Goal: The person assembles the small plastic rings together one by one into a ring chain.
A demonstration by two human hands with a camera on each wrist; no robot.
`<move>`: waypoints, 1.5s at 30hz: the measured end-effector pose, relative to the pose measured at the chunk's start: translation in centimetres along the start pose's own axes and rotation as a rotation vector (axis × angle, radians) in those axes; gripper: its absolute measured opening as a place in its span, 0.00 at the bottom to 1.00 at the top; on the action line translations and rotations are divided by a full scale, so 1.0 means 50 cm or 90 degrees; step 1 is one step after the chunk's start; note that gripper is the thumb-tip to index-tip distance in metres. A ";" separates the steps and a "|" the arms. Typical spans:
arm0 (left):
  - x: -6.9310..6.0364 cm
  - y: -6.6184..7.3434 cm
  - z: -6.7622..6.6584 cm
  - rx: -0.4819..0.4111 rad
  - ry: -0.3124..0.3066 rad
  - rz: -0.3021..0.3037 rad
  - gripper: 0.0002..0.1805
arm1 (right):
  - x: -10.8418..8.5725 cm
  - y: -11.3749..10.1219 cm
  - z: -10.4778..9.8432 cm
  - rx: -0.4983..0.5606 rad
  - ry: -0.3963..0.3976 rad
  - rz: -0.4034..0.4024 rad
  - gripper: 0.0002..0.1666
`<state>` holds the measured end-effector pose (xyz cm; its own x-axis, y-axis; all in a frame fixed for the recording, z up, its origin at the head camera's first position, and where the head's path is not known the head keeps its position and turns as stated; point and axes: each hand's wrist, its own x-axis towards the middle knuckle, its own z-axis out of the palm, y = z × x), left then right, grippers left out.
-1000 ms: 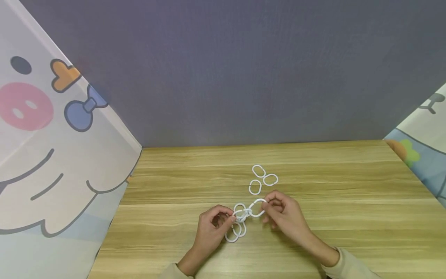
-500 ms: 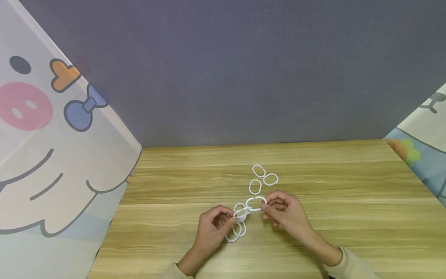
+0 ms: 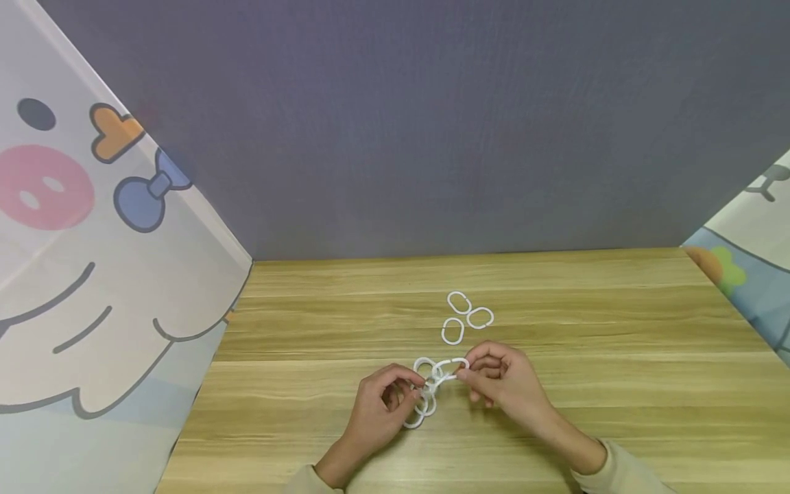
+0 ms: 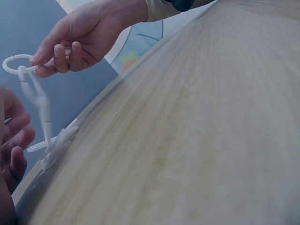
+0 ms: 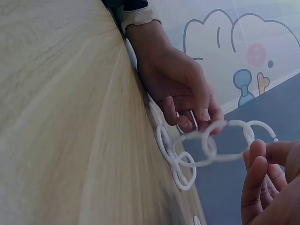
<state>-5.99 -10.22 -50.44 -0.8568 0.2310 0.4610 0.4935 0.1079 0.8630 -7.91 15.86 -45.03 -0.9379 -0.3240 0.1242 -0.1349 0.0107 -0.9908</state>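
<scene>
My right hand (image 3: 509, 384) pinches a white oval plastic chain link (image 3: 458, 359) between thumb and forefinger. From it a short chain of similar links (image 3: 429, 410) hangs down and left, its lower end reaching the wooden table. Part of this chain looks blurred in both wrist views. Close by on the left, my left hand (image 3: 382, 405) has loosely bent fingers; in the left wrist view its fingers (image 4: 16, 126) stand apart from the hanging chain (image 4: 42, 103). Loose oval links, one of them a lone link (image 3: 452, 331), lie beyond my hands.
The wooden tabletop (image 3: 296, 329) runs back to a grey upright panel (image 3: 432, 137). A cartoon-printed panel (image 3: 123, 288) borders the left side, and another printed panel (image 3: 753, 267) stands on the right.
The left hand's fingers have come off the link they pinched. The right hand's link has shifted slightly left and down, and the chain beneath it has swung and dropped.
</scene>
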 end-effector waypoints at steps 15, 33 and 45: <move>0.000 -0.003 0.002 -0.019 0.021 -0.009 0.10 | -0.009 0.011 0.024 -0.018 -0.040 0.061 0.11; 0.000 0.000 0.002 -0.010 0.063 -0.007 0.07 | -0.010 0.022 0.026 -0.029 -0.086 0.055 0.12; 0.000 -0.001 0.001 -0.019 0.066 -0.053 0.06 | 0.006 0.017 0.003 -0.073 -0.033 0.032 0.12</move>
<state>-6.01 -10.18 -50.48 -0.9061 0.1211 0.4053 0.4169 0.0931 0.9042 -8.24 15.62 -45.83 -0.9272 -0.3684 0.0680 -0.1259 0.1354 -0.9828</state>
